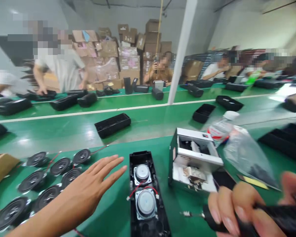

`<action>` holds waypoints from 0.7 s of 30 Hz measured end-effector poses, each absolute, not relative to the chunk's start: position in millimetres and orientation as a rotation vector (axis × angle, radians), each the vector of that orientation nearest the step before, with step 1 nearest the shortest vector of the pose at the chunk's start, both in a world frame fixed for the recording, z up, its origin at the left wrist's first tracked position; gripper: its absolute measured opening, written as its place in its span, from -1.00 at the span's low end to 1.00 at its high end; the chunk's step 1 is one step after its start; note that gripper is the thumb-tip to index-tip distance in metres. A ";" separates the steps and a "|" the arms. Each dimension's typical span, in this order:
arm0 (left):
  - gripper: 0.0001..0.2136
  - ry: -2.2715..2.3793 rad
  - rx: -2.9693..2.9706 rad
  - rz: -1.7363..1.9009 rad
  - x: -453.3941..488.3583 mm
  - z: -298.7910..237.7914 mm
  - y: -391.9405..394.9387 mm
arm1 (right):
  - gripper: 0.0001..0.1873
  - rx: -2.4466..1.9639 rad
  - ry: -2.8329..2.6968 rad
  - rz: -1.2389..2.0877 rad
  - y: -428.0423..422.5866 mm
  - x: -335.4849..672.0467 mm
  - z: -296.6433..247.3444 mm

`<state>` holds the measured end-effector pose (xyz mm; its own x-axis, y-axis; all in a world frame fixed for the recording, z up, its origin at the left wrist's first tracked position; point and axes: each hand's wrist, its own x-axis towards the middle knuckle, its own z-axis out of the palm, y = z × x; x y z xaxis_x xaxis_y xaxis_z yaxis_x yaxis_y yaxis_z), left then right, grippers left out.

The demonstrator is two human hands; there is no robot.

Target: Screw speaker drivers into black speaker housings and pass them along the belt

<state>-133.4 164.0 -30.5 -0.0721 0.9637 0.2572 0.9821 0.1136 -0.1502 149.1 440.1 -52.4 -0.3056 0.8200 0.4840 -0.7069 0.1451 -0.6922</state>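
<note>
A black speaker housing (146, 194) lies lengthwise in front of me on the green bench, with two silver drivers and red wires inside. My left hand (88, 191) hovers open and flat just left of it, fingers stretched toward its top end. My right hand (239, 207) is closed round a black electric screwdriver (212, 219), whose bit points left toward the housing. Loose black speaker cones (46, 177) lie in rows to the left of my left hand.
A small white open box (196, 158) stands right of the housing, with a plastic bottle (220, 130) and a clear bag (246, 158) behind it. Empty black housings (112, 124) lie on the green conveyor. Several other people work at the far side. A cardboard box (0, 166) sits far left.
</note>
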 end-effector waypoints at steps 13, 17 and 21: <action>-0.87 -2.029 -2.487 0.217 -115.0 -17.3 315.0 | -0.25 -0.148 -1.395 1.052 463.8 113.2 -19.0; -0.80 -2.439 -2.150 0.318 -129.6 -13.5 271.4 | -0.39 -0.197 -1.422 1.060 462.3 103.0 -22.6; -0.54 -2.812 -1.724 0.299 -130.5 -23.6 229.6 | -0.54 -0.315 -1.434 1.022 461.3 97.4 -21.8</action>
<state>-130.5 229.6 -23.6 -0.4477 0.8622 -0.2371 0.8928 0.4458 -0.0644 97.4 461.3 -21.8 -0.1787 0.7296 0.6601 -0.3863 0.5650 -0.7291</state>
